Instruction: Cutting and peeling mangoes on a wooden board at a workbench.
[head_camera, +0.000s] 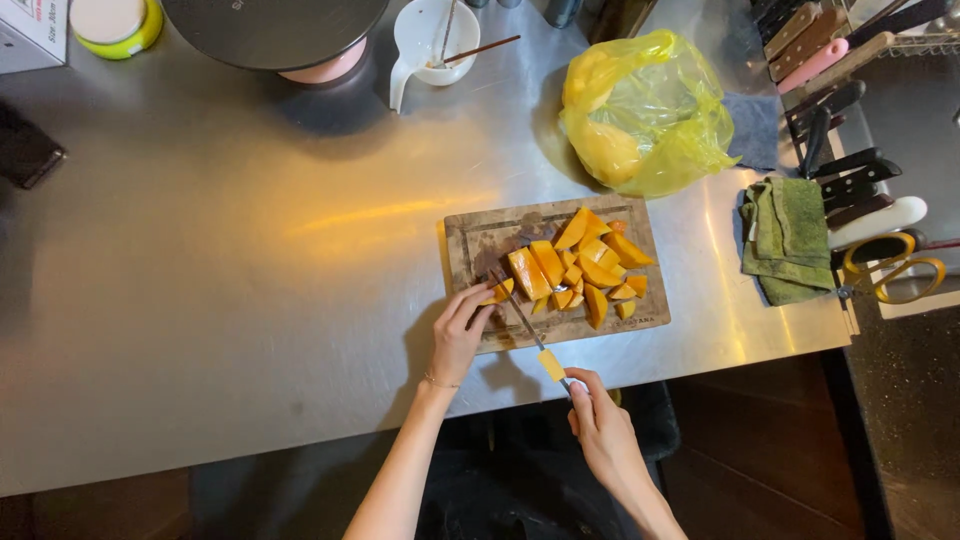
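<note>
on the cutting board (470, 240), knife (520, 318) slicing orange wedge (497, 292)

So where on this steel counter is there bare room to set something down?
The widest bare stretch of the stainless steel counter lies left of the wooden cutting board, below the round dark lid. It is crowded to the right: yellow plastic bag, folded green cloth, knife rack. The left hand and right hand fill the board's near edge.

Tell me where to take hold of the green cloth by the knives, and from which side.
Grip the green cloth at its left edge, coming from the left over bare steel counter. It lies folded and flat, and knife handles and yellow-handled scissors crowd its right side, so that approach looks safest.
</note>
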